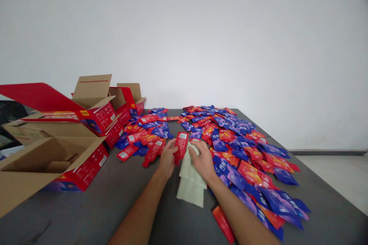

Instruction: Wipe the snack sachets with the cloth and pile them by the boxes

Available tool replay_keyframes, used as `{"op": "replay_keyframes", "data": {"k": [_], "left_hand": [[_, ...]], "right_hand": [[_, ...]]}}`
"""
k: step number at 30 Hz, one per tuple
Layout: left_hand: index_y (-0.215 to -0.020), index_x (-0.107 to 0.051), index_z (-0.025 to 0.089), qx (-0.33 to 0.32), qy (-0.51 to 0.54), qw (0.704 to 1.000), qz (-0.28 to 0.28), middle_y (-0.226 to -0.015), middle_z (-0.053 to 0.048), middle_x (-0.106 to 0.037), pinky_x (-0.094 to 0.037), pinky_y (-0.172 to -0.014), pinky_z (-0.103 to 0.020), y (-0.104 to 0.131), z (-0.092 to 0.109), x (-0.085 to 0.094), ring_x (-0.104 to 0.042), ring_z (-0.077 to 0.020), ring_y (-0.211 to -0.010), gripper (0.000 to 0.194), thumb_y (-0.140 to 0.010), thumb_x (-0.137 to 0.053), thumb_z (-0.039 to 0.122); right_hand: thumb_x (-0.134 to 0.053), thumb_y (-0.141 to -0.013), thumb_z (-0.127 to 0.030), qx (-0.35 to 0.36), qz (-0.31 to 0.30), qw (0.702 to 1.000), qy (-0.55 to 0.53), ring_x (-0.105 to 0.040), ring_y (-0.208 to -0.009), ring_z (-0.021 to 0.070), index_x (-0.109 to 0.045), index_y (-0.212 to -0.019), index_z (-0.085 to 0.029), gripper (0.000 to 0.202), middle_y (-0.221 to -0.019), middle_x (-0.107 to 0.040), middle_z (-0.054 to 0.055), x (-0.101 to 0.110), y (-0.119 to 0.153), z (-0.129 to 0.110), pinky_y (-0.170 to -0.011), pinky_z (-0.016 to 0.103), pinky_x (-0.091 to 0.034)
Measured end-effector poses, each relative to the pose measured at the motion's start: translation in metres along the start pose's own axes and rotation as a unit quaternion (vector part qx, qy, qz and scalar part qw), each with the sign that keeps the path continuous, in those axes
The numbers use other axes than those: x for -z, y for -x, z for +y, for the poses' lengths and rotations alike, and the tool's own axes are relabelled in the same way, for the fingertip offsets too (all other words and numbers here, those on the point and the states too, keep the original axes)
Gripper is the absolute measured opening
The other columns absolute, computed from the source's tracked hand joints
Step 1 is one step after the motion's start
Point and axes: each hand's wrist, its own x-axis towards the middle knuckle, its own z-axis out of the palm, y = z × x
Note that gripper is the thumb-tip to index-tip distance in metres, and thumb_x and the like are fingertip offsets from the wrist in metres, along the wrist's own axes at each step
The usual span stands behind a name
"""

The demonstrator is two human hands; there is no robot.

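My left hand [168, 157] is closed on the lower left edge of a red pouch [181, 143], held upright with its barcode label toward me. Just to the right, my right hand [202, 160] grips a pale cream cloth [191, 187] that hangs down over the table. The cloth's upper end lies close beside the pouch; whether they touch I cannot tell. Left of my hands is a smaller heap of red and blue pouches [162, 132]. A larger spread of pouches [253, 172] covers the right side, partly under my right forearm.
Open cardboard boxes line the left side, the nearest red box [90, 168] with its flaps spread out. Another open red box [96, 116] stands behind it. The dark table [126, 195] reaches back to a white wall [201, 38]. Floor shows beyond the table's right edge.
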Motion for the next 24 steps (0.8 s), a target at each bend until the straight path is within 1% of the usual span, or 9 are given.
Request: {"op": "replay_keyframes", "data": {"k": [2,4,8,11,14,16,18,20,24], "left_hand": [[-0.119,-0.06,0.019,0.0,-0.016,1.0,0.006,-0.082,-0.001,-0.072,-0.049,-0.066,-0.027,0.0,-0.001,0.002,-0.065,-0.0145,-0.065,0.053,-0.067,-0.072,0.019],[-0.12,-0.06,0.02,-0.008,-0.025,1.0,-0.01,-0.081,-0.001,-0.072,-0.048,-0.065,-0.025,0.0,-0.003,0.002,-0.064,-0.0135,-0.064,0.054,-0.068,-0.074,0.02],[-0.116,-0.066,0.017,0.01,-0.024,0.998,-0.062,-0.095,-0.007,-0.075,-0.05,-0.073,-0.027,0.004,-0.006,-0.004,-0.068,-0.0165,-0.077,0.048,-0.068,-0.076,0.021],[-0.11,-0.069,0.015,0.046,-0.003,0.997,-0.067,-0.094,-0.008,-0.075,-0.052,-0.077,-0.029,0.007,-0.005,-0.01,-0.07,-0.0201,-0.084,0.044,-0.067,-0.076,0.02],[-0.105,-0.07,0.015,0.052,0.048,0.995,-0.066,-0.096,-0.008,-0.075,-0.054,-0.083,-0.032,0.007,-0.002,-0.012,-0.07,-0.0231,-0.091,0.037,-0.069,-0.074,0.024],[-0.107,-0.069,0.015,0.045,0.075,0.994,-0.072,-0.1,-0.009,-0.074,-0.054,-0.086,-0.034,0.006,0.0,-0.012,-0.069,-0.0236,-0.096,0.035,-0.077,-0.069,0.032],[-0.116,-0.066,0.015,0.041,0.078,0.992,-0.091,-0.105,-0.01,-0.073,-0.054,-0.089,-0.034,0.006,0.001,-0.01,-0.069,-0.0235,-0.099,0.039,-0.08,-0.066,0.031],[-0.125,-0.061,0.015,0.043,0.065,0.992,-0.099,-0.108,-0.011,-0.073,-0.053,-0.091,-0.035,0.007,0.001,-0.008,-0.069,-0.0238,-0.1,0.05,-0.076,-0.068,0.021],[-0.129,-0.057,0.014,0.07,0.052,0.994,-0.065,-0.108,-0.013,-0.073,-0.053,-0.091,-0.039,0.01,-0.001,-0.007,-0.07,-0.0262,-0.097,0.057,-0.073,-0.068,0.014]], "right_hand": [[-0.059,-0.093,-0.03,0.014,-0.032,0.999,-0.014,-0.06,-0.1,0.0217,-0.069,-0.106,-0.024,0.018,-0.104,-0.065,0.007,-0.002,0.002,-0.004,-0.092,0.038,-0.049],[-0.059,-0.093,-0.029,0.022,-0.045,0.998,-0.023,-0.06,-0.102,0.0216,-0.068,-0.107,-0.024,0.018,-0.105,-0.065,0.007,-0.003,0.004,-0.008,-0.094,0.038,-0.049],[-0.059,-0.093,-0.03,0.031,-0.044,0.998,-0.036,-0.061,-0.102,0.0217,-0.069,-0.11,-0.024,0.02,-0.107,-0.065,0.008,-0.004,0.005,-0.009,-0.094,0.038,-0.05],[-0.058,-0.093,-0.03,0.03,-0.041,0.998,-0.031,-0.061,-0.101,0.0213,-0.07,-0.111,-0.024,0.022,-0.107,-0.064,0.009,-0.005,0.006,-0.005,-0.092,0.037,-0.051],[-0.058,-0.094,-0.032,0.033,-0.046,0.998,-0.018,-0.061,-0.098,0.0215,-0.071,-0.11,-0.024,0.023,-0.104,-0.063,0.009,-0.007,0.007,-0.001,-0.089,0.037,-0.052],[-0.058,-0.094,-0.032,0.043,-0.072,0.996,-0.014,-0.061,-0.097,0.0217,-0.072,-0.11,-0.025,0.023,-0.102,-0.064,0.009,-0.008,0.009,0.001,-0.088,0.037,-0.052],[-0.058,-0.094,-0.031,0.05,-0.096,0.994,-0.006,-0.061,-0.097,0.0216,-0.073,-0.109,-0.025,0.023,-0.101,-0.064,0.008,-0.007,0.009,0.002,-0.087,0.036,-0.052],[-0.057,-0.094,-0.031,0.045,-0.084,0.995,0.004,-0.061,-0.096,0.0215,-0.073,-0.109,-0.025,0.023,-0.101,-0.064,0.008,-0.005,0.007,0.003,-0.087,0.036,-0.052],[-0.055,-0.095,-0.031,0.011,0.01,0.999,0.032,-0.06,-0.097,0.0222,-0.072,-0.112,-0.024,0.025,-0.104,-0.062,0.009,0.001,0.0,0.009,-0.09,0.038,-0.051]]}}
